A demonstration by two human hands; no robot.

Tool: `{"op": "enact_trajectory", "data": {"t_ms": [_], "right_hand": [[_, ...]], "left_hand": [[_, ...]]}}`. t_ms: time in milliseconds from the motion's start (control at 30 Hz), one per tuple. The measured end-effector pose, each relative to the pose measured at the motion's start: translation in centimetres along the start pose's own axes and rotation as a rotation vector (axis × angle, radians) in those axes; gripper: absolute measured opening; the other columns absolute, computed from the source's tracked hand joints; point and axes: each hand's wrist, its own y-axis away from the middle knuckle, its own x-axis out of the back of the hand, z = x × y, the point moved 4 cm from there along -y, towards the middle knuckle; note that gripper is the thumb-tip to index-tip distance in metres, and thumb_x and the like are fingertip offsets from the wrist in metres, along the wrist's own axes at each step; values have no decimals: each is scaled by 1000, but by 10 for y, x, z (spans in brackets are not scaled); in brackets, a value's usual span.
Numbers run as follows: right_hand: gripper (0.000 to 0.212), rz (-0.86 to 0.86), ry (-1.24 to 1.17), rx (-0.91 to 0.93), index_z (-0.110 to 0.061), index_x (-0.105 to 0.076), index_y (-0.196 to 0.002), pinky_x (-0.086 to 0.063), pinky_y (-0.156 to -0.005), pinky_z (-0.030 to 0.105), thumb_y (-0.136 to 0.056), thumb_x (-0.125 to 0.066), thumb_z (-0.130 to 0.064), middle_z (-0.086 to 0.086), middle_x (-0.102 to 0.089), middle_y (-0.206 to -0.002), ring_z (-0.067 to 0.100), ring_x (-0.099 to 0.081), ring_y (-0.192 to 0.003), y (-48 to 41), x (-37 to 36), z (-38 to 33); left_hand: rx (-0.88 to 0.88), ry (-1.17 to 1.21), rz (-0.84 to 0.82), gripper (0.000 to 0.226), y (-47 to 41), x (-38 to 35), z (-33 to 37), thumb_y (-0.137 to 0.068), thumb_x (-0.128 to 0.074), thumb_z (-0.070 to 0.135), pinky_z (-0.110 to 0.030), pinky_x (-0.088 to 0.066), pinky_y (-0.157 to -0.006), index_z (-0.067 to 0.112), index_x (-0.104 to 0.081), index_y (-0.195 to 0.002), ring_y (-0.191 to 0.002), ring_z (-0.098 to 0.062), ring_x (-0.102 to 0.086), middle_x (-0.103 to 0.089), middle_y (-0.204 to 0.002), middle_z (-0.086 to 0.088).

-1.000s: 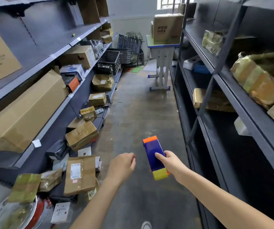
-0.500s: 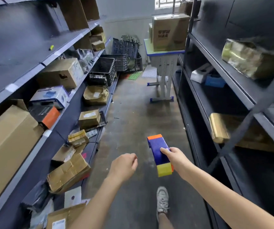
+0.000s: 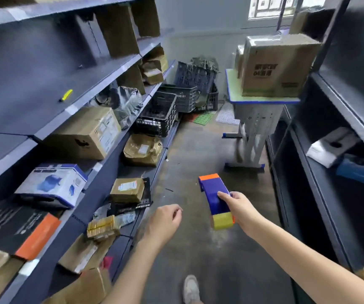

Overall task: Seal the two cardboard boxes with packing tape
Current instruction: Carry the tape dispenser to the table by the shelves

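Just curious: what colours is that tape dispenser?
Blue plastic tape dispenser, orange front, yellow rear; head view.

The print on the big brown cardboard box (image 3: 279, 66) is too blurred to read; behind it, a second brown box (image 3: 239, 60) is mostly hidden.

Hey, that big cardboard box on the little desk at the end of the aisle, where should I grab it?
Probably from the aisle side, with both hands low on the left and right edges of the cardboard box. It stands upright on the desk and looks too broad for one hand. The right hand holds the tape dispenser, so set that down first.
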Motion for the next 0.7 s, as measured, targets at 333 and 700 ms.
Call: {"op": "enact_trajectory", "data": {"t_ms": [333, 700], "right_hand": [[20, 52, -103, 10, -8, -53, -82, -30, -60, 29, -93, -53, -24, 10, -51, -75, 20, -45, -68, -270, -4, -121], [21, 176, -286, 19, -4, -61, -87, -38, -58, 28, -94, -52, -22, 10, -62, -77, 19, -55, -65, -502, 43, -269]], "left_hand": [[-61, -45, -29, 25, -306, 44, -10, -97, -42, 29, -30, -46, -72, 23, -65, -105, -94, -17, -61, -68, -102, 2], [-216, 15, -54, 23, -611, 109, 53, -97, -45, 25, -34, -47, -79, 18, -67, -103, -97, -20, -62, -70, -101, -1]]}}
